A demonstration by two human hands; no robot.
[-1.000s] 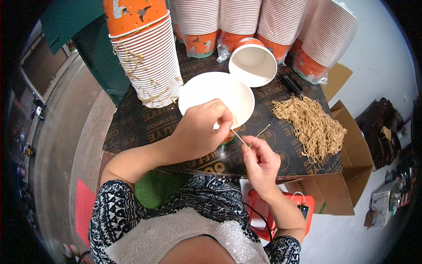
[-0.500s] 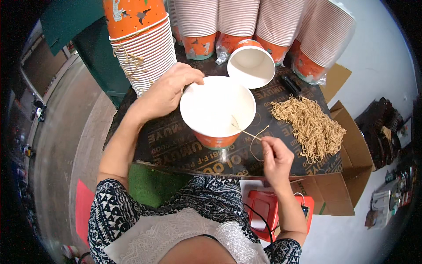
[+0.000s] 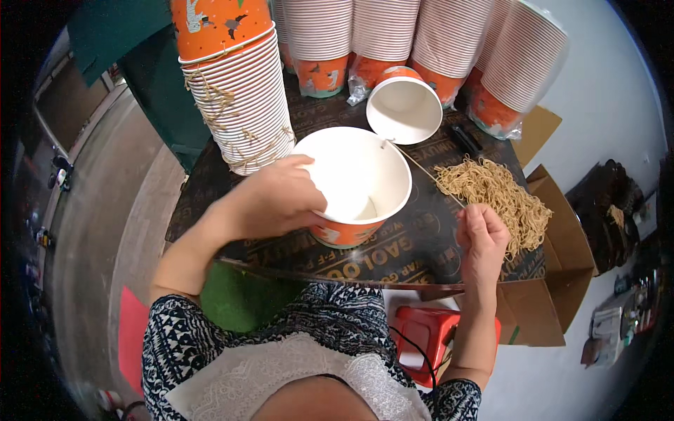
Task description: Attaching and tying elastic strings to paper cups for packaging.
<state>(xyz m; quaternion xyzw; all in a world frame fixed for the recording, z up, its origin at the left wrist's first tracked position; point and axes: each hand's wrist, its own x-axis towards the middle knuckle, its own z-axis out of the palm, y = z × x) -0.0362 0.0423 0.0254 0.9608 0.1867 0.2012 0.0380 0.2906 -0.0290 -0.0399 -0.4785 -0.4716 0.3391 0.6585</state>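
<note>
An orange paper bucket (image 3: pixel 340 235) with a white inside stands upright in front of me on the dark table. My left hand (image 3: pixel 277 196) grips it at the left of its rim, thumb and fingers curled round the edge. A thin tan cord (image 3: pixel 425 172) passes through the bucket wall just below the right far rim and runs taut to my right hand (image 3: pixel 484 231). There its end is pinched between thumb and fingers, beside a heap of tan cords (image 3: pixel 502 200). Leaning on its side behind the bucket is another white-lined bucket (image 3: pixel 405 111).
A tall stack of buckets (image 3: pixel 246 105), with cords hanging from several rims, rises at the left. More stacks in clear plastic (image 3: pixel 390 31) line the back. A black object (image 3: pixel 465 139) lies near the heap. An open cardboard box (image 3: pixel 562 238) adjoins the table's right edge.
My right hand has moved right and slightly down, drawing the cord taut at the rim. My left hand has come nearer along the rim, and the bucket has shifted slightly.
</note>
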